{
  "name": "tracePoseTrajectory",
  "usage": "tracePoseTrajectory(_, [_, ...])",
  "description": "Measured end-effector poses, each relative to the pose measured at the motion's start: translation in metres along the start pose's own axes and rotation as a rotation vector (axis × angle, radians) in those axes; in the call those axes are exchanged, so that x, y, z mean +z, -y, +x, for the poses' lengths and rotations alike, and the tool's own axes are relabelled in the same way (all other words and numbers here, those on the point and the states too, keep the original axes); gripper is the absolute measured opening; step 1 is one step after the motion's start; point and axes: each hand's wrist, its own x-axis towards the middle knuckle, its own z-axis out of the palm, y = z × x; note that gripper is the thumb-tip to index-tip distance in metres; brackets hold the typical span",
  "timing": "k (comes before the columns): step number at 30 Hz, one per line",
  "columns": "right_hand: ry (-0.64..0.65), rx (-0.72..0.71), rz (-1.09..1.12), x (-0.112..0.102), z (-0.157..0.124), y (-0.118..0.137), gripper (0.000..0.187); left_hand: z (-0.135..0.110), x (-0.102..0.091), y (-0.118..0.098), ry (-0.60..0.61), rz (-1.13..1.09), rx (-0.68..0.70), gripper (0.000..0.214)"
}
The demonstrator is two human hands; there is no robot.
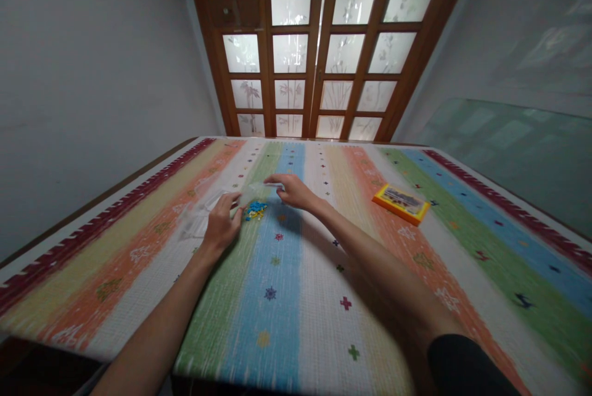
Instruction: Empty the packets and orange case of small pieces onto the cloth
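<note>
The left hand (pixel 221 223) lies with its fingers curled down, fingertips pressing on a clear plastic bag (pixel 203 208) that rests flat on the surface (pixel 296 297). The bag is see-through and hard to trace, but it spreads from under this hand toward the left edge of the surface and up toward the far edge. Whether the fingers pinch the plastic or only press it down cannot be told.

The right hand (pixel 292 191) reaches in from the right, palm down, fingers loosely bent. Its fingertips point left and meet the far end of the same bag, where a thin pale strip of plastic sticks out; the grip looks like a light pinch between thumb and fingers, though motion blur hides the detail.

Between the two hands, just beside the left fingertips and below the right hand, sits a small heap of tiny blue and yellow pieces (pixel 255 210). They lie on the green and blue stripes of the striped cloth (pixel 370 260) that covers the surface. The pieces are too small to tell their shape.

Well apart from both hands, toward the right edge and nearer the far side, a flat yellow box (pixel 401 203) with an orange rim and a dark picture on its lid lies at a slant.

Beyond the far edge stands a wooden door (pixel 324 44) with frosted glass panes.
</note>
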Motion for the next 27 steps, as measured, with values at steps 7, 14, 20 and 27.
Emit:
tracePoseTrajectory(7, [-0.299, 0.047, -0.013, 0.011, 0.015, 0.011, 0.04, 0.008, 0.005, -0.005, -0.244, -0.261, -0.376, 0.036])
tracePoseTrajectory(14, [-0.245, 0.324, 0.144, 0.031, 0.032, 0.005, 0.019, 0.012, 0.013, 0.0, -0.218, -0.351, -0.495, 0.046])
tracePoseTrajectory(20, [-0.218, 0.43, 0.018, 0.025, 0.044, -0.026, 0.013, -0.003, 0.016, -0.004, 0.08, -0.044, -0.25, 0.053])
tracePoseTrajectory(27, [-0.187, 0.464, -0.097, 0.036, 0.053, -0.049, 0.012, -0.017, 0.038, -0.003, 0.375, 0.104, -0.057, 0.065])
